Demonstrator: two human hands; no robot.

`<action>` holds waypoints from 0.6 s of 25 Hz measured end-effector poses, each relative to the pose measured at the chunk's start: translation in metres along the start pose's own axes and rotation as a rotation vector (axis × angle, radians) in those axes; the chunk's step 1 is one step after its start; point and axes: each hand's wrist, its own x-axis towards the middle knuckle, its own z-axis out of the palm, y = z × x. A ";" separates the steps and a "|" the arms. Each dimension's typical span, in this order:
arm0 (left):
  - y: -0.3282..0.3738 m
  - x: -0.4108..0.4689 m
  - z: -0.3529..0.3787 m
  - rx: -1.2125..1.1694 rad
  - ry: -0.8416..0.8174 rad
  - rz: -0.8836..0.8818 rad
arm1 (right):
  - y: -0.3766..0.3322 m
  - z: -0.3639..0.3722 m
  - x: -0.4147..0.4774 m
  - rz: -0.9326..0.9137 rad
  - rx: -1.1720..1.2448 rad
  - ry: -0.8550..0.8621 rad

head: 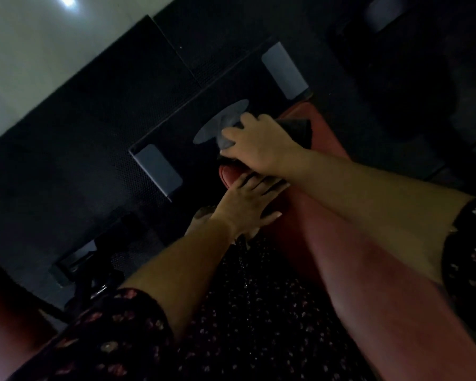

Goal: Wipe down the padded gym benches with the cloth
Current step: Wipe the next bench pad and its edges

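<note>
Right hand gripped the dark cloth at the far end of the red padded bench, left hand lay flat just behind it, fingers spread on the padding, floral sleeve nearest the camera, black rubber floor mat lay beyond.

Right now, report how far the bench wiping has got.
Done: cannot tell; the dim red bench shows no wipe marks. In hand: the right hand holds the dark cloth on the bench's far end, the left hand resting flat nearby. Left: likely the rest of this bench.
</note>
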 end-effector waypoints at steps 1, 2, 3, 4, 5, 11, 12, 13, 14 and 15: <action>-0.002 0.007 -0.003 0.037 -0.078 0.011 | 0.003 0.001 0.000 -0.077 -0.004 0.018; -0.006 0.013 -0.005 0.048 -0.069 0.064 | 0.017 0.001 -0.003 -0.111 0.014 0.028; -0.012 0.015 -0.006 0.048 -0.028 0.123 | 0.036 0.001 -0.008 -0.064 0.056 0.025; -0.019 0.015 -0.004 0.049 0.018 0.143 | 0.054 0.002 -0.012 0.024 0.103 0.033; -0.026 0.013 -0.001 0.035 0.054 0.106 | 0.069 0.006 -0.017 0.127 0.143 0.028; -0.038 0.013 -0.026 -0.424 -0.006 -0.426 | 0.064 0.021 -0.019 0.870 0.399 0.089; -0.041 0.012 -0.029 -0.433 -0.026 -0.394 | 0.061 0.019 -0.019 0.973 0.503 0.100; -0.045 0.011 -0.033 -0.414 -0.046 -0.363 | 0.062 0.018 -0.022 1.033 0.606 0.102; -0.049 0.010 -0.039 -0.386 -0.072 -0.335 | 0.067 0.018 -0.026 1.066 0.677 0.080; -0.055 0.012 -0.046 -0.354 -0.102 -0.309 | 0.075 0.017 -0.031 1.084 0.716 0.022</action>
